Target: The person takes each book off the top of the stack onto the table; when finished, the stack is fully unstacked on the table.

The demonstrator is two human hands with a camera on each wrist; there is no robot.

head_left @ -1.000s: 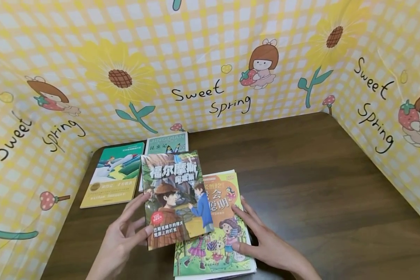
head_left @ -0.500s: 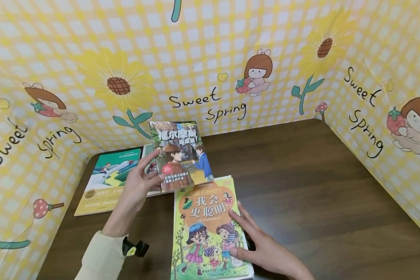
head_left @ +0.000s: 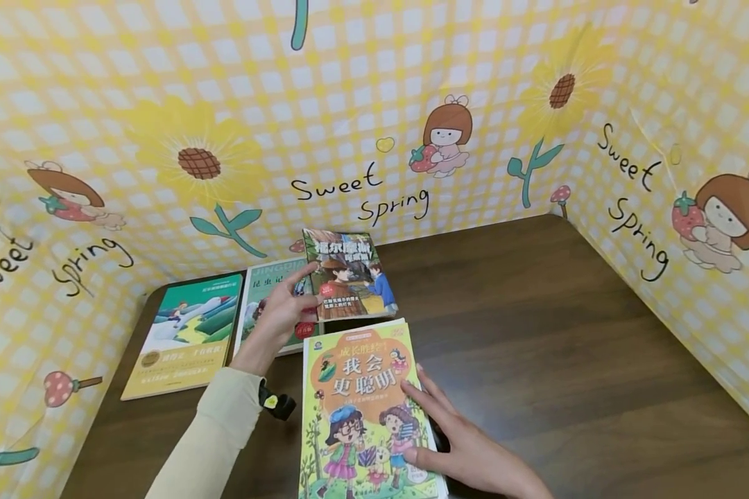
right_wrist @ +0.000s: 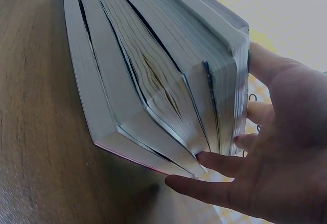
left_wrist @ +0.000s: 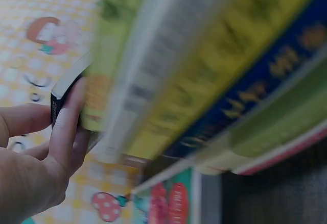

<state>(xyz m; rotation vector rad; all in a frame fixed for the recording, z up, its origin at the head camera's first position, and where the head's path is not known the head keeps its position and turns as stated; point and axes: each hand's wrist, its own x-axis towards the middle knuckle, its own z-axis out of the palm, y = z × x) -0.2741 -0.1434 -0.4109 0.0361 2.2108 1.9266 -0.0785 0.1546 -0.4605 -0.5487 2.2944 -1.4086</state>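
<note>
My left hand [head_left: 281, 315] pinches the left edge of a paperback [head_left: 352, 284] with two cartoon figures on its cover. That book is near the back wall, overlapping the right side of a pale green book [head_left: 265, 281]. In the left wrist view, my left hand [left_wrist: 38, 173] has thumb and fingers on either side of its dark spine [left_wrist: 57, 104]. A stack of books [head_left: 362, 374], a yellow-green one with an orange circle on top, stands nearest me. My right hand [head_left: 468, 443] rests along its right side, fingers [right_wrist: 219, 164] extended against the page edges [right_wrist: 163, 81].
A green and yellow book [head_left: 190, 326] lies flat at the left, beside the pale green one. The dark wooden table [head_left: 537, 346] extends to the right. Yellow checked cloth walls [head_left: 349, 104] close in the back and both sides.
My left hand has carried the paperback from over the stack away from me and rightward, then lower, beside the pale green book. The stack's top cover is now uncovered. My right hand stays on the stack.
</note>
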